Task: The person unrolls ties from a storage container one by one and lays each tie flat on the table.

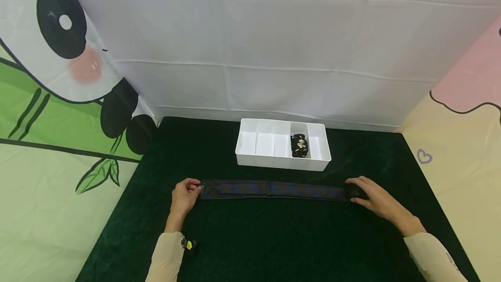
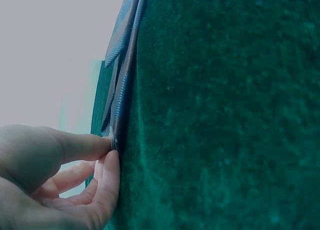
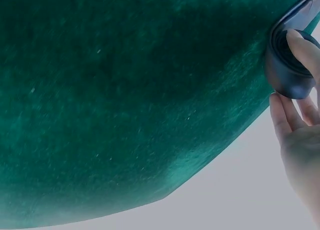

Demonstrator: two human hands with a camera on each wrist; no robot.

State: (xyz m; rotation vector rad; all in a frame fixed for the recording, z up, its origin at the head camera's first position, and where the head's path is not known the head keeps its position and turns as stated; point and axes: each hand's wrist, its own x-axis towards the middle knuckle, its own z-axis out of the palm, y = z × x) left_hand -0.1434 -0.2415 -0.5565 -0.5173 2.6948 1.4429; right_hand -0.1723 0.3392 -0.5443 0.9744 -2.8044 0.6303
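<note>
A striped blue-and-brown necktie [image 1: 250, 189] stretches left to right in front of the white box, its narrower tail lying along its back. My left hand [image 1: 185, 197] pinches the tie's left end between thumb and fingers, which the left wrist view shows closely at the tie's tip [image 2: 113, 137]. At the other end the tie is wound into a dark roll [image 3: 290, 72]. Around that roll my right hand [image 1: 373, 199] curls, thumb on one side and fingers on the other.
Behind the tie stands a white divided box [image 1: 279, 162]; one compartment holds a rolled black floral cloth [image 1: 299, 146]. Dark green velvet cloth [image 1: 274, 238] covers the table. A white sheet [image 1: 274, 34] hangs at the back, with printed cloths at both sides.
</note>
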